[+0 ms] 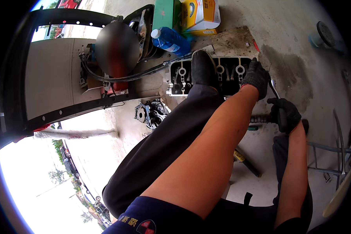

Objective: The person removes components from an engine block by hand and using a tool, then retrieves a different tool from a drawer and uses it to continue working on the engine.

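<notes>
A metal engine cylinder head (232, 76) with round bearing caps and a dark interior lies on the floor, and my dark shoe (203, 68) rests across it. My left hand (256, 79), in a dark glove, is at the right end of the head. Its fingers reach forward, slightly apart; the palm side is hidden. Nearer to me, my gloved right hand (285, 116) is closed round a dark-handled hand tool (275, 91). The tool's shiny metal end points away from me, beside the left hand; its exact kind cannot be made out.
A ribbed metal shaft (260, 119) and a yellow-and-black bar (247, 162) lie near my right hand. A blue bottle (171, 41), green box (167, 16) and yellow box (199, 16) stand beyond the head. Another metal engine part (151, 113) is left. Grey metal tubing (331, 150) stands right.
</notes>
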{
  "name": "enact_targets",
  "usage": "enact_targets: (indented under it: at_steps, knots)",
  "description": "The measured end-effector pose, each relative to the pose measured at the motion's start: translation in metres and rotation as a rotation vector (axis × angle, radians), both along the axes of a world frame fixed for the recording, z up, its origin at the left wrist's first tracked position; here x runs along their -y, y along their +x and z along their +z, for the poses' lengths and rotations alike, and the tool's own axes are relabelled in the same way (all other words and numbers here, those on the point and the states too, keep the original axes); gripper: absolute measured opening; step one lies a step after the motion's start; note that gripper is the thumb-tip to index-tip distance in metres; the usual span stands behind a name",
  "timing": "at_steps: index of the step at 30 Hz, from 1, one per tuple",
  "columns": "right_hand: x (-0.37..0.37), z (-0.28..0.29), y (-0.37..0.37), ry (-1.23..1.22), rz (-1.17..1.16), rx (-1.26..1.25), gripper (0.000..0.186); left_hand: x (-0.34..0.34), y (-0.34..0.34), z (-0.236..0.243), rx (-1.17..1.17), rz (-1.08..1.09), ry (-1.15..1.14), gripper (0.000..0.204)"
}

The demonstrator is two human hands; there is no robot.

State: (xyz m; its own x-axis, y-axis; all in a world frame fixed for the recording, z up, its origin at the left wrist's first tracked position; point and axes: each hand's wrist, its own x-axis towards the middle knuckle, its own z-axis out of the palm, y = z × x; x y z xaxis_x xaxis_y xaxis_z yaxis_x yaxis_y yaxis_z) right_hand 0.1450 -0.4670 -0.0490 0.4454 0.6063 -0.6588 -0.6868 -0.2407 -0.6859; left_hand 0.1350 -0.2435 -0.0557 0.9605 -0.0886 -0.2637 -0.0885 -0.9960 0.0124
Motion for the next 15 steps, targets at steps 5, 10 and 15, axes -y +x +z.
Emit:
enact_targets:
  at_steps: [5, 10, 15]
  knots:
    - [-0.009, -0.124, -0.043, -0.855, 0.812, 1.022, 0.022, 0.0, 0.001, 0.002, -0.087, -0.027, 0.07, 0.041]
    - [0.007, -0.086, -0.017, -0.334, 0.5, 0.288, 0.029, 0.004, 0.0, 0.006, -0.049, 0.01, 0.05, 0.042]
    - [0.018, -0.041, 0.03, -0.084, 0.339, 0.04, 0.037, -0.006, 0.007, 0.011, -0.073, -0.007, -0.053, 0.037]
